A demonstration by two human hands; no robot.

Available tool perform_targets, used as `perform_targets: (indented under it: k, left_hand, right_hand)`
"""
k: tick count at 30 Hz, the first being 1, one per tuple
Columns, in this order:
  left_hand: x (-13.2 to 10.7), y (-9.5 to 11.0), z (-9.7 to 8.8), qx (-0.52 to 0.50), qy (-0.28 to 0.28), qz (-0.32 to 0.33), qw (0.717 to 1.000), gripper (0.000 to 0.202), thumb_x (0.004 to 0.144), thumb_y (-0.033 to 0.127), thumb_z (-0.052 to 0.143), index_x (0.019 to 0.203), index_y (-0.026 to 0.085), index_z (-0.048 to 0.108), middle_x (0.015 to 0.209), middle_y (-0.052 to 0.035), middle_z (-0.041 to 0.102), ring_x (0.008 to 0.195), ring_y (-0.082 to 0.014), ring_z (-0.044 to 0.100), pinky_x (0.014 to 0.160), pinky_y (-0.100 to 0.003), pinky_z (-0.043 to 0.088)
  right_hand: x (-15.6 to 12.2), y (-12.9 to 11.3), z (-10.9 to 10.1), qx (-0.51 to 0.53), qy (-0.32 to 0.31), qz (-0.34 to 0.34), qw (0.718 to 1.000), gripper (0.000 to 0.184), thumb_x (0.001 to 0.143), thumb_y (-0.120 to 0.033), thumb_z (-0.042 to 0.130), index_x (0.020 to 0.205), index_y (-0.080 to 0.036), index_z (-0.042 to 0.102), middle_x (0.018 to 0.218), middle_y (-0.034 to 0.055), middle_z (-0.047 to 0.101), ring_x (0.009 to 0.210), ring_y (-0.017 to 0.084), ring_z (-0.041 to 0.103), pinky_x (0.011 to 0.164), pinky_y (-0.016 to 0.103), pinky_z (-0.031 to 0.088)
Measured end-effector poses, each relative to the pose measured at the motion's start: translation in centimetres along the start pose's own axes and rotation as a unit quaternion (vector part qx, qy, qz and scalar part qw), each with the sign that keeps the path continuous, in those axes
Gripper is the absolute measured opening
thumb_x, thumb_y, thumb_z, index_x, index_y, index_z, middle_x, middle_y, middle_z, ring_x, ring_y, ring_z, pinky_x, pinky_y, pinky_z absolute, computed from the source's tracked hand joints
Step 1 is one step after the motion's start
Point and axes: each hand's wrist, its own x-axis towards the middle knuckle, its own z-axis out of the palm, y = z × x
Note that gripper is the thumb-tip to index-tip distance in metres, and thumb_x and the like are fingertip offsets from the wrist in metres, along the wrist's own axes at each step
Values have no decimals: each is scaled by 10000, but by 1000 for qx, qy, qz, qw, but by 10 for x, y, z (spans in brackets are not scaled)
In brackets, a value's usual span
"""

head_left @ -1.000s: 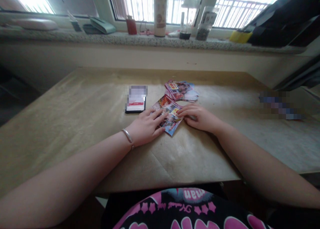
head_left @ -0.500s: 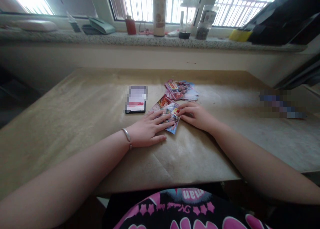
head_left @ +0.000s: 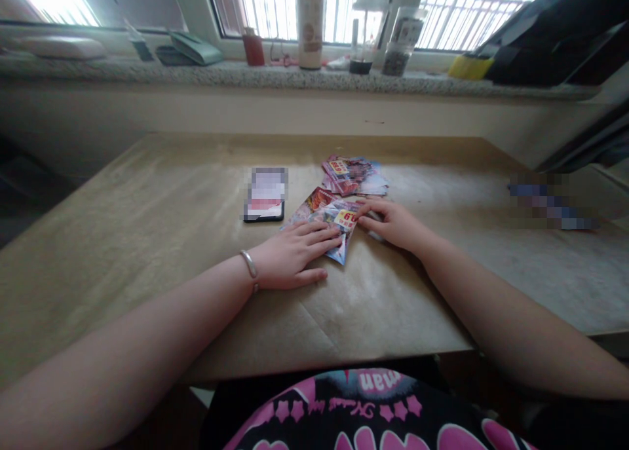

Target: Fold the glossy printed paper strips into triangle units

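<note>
My left hand (head_left: pixel 289 257) lies flat, fingers spread, pinning the leaflet (head_left: pixel 322 217) at mid-table (head_left: pixel 147 227). My right hand (head_left: pixel 393 224) has its fingers narrow at the leaflet's 3 o'clock edge, and I cannot tell whether they grip it. I'd press down firmly on the left and work that edge slowly.

Phone (head_left: pixel 264 201) on table (head_left: pixel 147 227); tall bottle (head_left: pixel 310 21), red cup (head_left: pixel 254 49), jar (head_left: pixel 396 57) on granite windowsill (head_left: pixel 196 75).

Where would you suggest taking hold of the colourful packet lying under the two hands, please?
At its near blue corner, coming from the near side. The colourful packet lies flat and thin on the table. The left hand lies on its left part and the right hand covers its right edge, so only that corner shows free.
</note>
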Motion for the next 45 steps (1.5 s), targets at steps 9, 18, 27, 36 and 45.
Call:
perform_targets:
  k: [9, 18, 27, 36, 45]
  left_hand:
    - [1, 3, -2, -7, 11, -6, 1000, 633, 917, 468, 487, 1468, 182, 363, 1553, -105, 315, 1434, -278, 289, 1175, -442, 231]
    - [1, 3, -1, -12, 1, -11, 1000, 659, 913, 468, 496, 1479, 169, 342, 1567, -101, 284, 1446, -278, 261, 1192, -447, 205]
    - [1, 4, -3, 0, -6, -12, 1000, 626, 917, 452, 485, 1475, 203, 352, 1574, -106, 261, 1444, -303, 264, 1179, -476, 225]
    - [2, 4, -5, -12, -12, -17, 1000, 636, 907, 462, 500, 1460, 173, 377, 1567, -89, 287, 1445, -286, 259, 1191, -447, 212]
    - [2, 1, -3, -19, -3, 3, 1000, 649, 912, 453, 497, 1479, 174, 350, 1574, -90, 274, 1475, -274, 172, 1211, -440, 162]
  right_hand:
    - [4, -8, 3, -3, 30, 30, 999, 130, 795, -330, 637, 809, -207, 677, 874, 38, 730, 843, 217, 653, 824, 373, 505]
    - [6, -7, 9, -16, 78, 19, 997, 105, 791, -297, 648, 788, -208, 703, 847, 47, 712, 804, 210, 629, 750, 358, 492]
    - [6, -8, 11, 111, 100, 100, 984, 242, 742, -337, 702, 956, -224, 700, 713, -3, 658, 574, 139, 578, 565, 295, 491]
    - [2, -14, 6, 86, 60, 45, 993, 161, 730, -303, 675, 839, -209, 602, 819, 6, 651, 664, 138, 597, 630, 293, 510]
    - [2, -13, 10, 72, 63, 55, 994, 248, 708, -315, 704, 872, -227, 541, 802, -10, 642, 641, 138, 588, 627, 301, 500]
